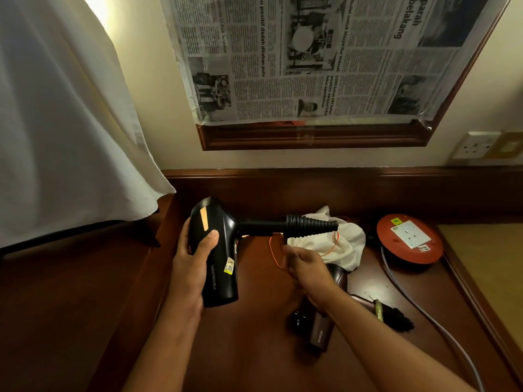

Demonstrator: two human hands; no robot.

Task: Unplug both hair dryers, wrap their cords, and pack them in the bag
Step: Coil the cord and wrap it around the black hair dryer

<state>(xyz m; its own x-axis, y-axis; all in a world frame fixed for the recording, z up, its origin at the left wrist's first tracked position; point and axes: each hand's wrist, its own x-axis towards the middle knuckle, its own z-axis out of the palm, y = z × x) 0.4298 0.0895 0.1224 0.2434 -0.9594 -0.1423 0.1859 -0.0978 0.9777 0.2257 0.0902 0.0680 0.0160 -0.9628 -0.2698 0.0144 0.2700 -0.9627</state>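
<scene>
Both hands were busy at the wooden desk (pixel 254 349): my left hand (pixel 195 267) gripped the black hair dryer (pixel 218 250) by its barrel above the desktop, while my right hand (pixel 305 270) pinched an orange string (pixel 274 253) beside the white bag (pixel 339 244). Beneath my right wrist lay the brown hair dryer (pixel 325 329), near a red socket reel (pixel 409 239).

A dark wooden surface (pixel 254 349) is carrying a white drawstring bag (pixel 345 244) and a brown hair dryer (pixel 325 332). A red extension reel (pixel 407 239) is sitting near its back right corner, its grey cable (pixel 430 318) trailing forward.
</scene>
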